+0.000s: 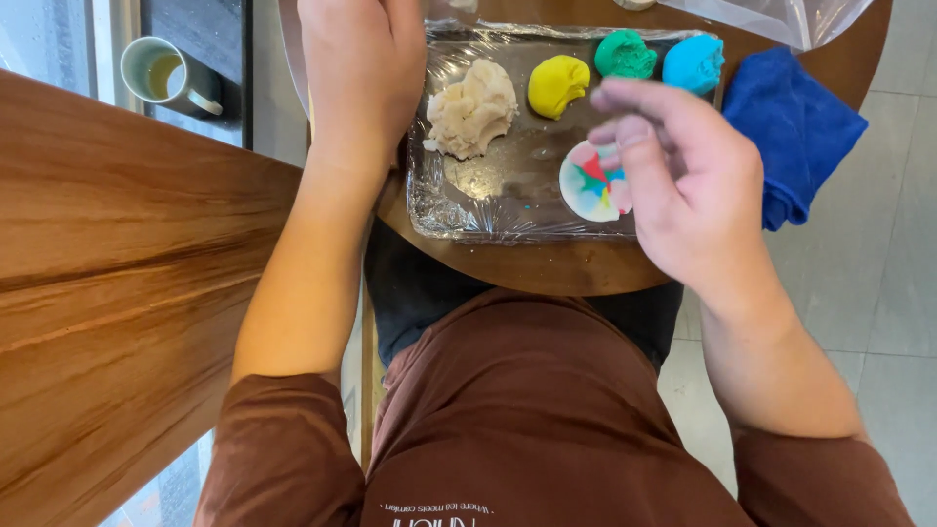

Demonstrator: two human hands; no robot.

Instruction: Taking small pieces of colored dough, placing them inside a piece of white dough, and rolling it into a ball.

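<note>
Seated, we looked down past a brown shirt at a rectangular tray wrapped in crinkled clear plastic film (459, 210), which sat on a round wooden table (547, 268). Our right hand (698, 185) hovered just above a flat white clay disc marbled with pink, blue, green and yellow (589, 183), near the tray's right end; its fingers were curled loosely together and blurred, and we could not tell whether they pinched anything. Our left hand (361, 68) rested knuckles-up at the tray's left edge, fingers hidden from view, beside a lumpy ball of pale cream dough (472, 107).

Along the far edge sat a yellow clay lump (558, 85), a green clay lump (625, 54) and a bright blue clay lump (694, 62). A folded blue cloth (795, 137) lay to the right (touching the table rim), and a mug (161, 73) stood well apart at far left.

For pressing the disc well, we judged that light, even fingertip pressure would suit, with the left hand steadying the tray so the film did not slide.
</note>
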